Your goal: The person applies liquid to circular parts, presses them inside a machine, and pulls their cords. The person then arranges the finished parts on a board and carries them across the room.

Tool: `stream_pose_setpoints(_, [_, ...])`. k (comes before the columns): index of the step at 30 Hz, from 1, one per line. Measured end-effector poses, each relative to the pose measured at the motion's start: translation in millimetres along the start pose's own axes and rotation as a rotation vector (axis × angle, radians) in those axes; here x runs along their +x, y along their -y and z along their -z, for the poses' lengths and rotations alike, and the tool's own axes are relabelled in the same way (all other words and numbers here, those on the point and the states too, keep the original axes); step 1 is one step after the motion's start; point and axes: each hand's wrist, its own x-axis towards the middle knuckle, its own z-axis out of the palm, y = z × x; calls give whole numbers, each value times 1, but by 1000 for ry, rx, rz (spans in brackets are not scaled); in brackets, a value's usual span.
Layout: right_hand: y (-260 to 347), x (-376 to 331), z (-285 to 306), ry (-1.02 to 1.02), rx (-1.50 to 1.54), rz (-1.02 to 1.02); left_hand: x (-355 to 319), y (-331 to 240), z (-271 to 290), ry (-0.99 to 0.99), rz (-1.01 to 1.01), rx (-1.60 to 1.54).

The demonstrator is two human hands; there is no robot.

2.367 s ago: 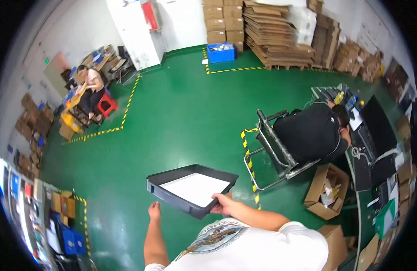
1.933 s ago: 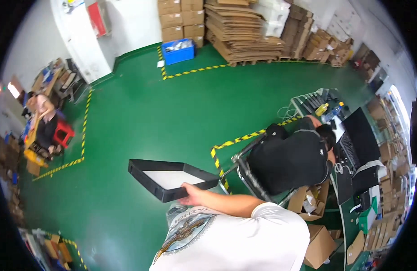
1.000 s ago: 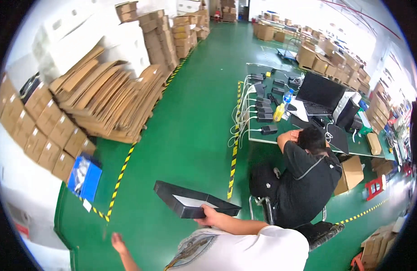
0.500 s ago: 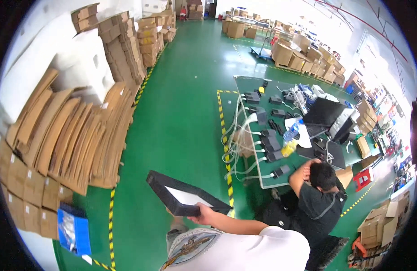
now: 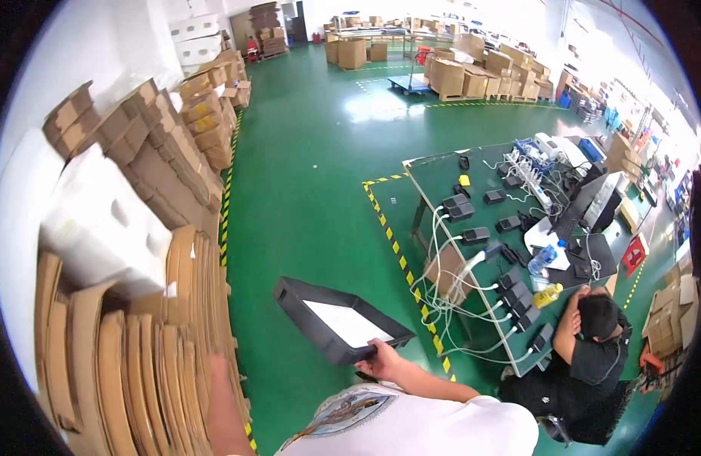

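Observation:
Out in front of me, my right hand [image 5: 378, 360] grips the near edge of a shallow black tray [image 5: 339, 354]. The thumb lies over the rim, while the other fingers are mostly hidden beneath. Inside the tilted tray is a flat white sheet or panel [image 5: 349, 322]. Low on the left, my left hand [image 5: 218, 368] is apart from the tray and smeared by motion, so its fingers cannot be made out. It shows in front of a row of upright flat cardboard [image 5: 157, 372].
White foam blocks [image 5: 107, 220] and stacked cartons [image 5: 206, 121] line the left wall. On the right, a table [image 5: 434, 171] bears black adapters, cables and bottles; white cords hang off its edge. A seated person [image 5: 586, 357] leans there. A blue cart [image 5: 408, 83] stands farther off.
My left hand has come away from the tray and swung left. The tray, in my right hand, appears slightly farther right. My view has shifted, with the cardboard now nearer.

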Motion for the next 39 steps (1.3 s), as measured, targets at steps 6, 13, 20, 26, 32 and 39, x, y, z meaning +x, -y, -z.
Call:
stream_pose_setpoints(6, [123,108,-79,-108,-6,-37,65,-78,-109,133,-184,-140])
stream_pose_setpoints(13, [265,174,-189,-146,68,-10,106,136,-184,226,-1077,1283])
stream_pose_setpoints(20, [408,284,-250,-90,198,77,298,72,-276,351,-744,1126])
stream_pose_setpoints(26, [522,336,-313,-280,297,108,518,-24,-291,539,-548,1090])
stream_pose_setpoints(32, [611,374,-379,-170,227,304,846,-287,-377,266,-120,389])
stream_pose_setpoints(39, [765,486,-387,-332,584,311,927,-513,-527,403,-276,-248])
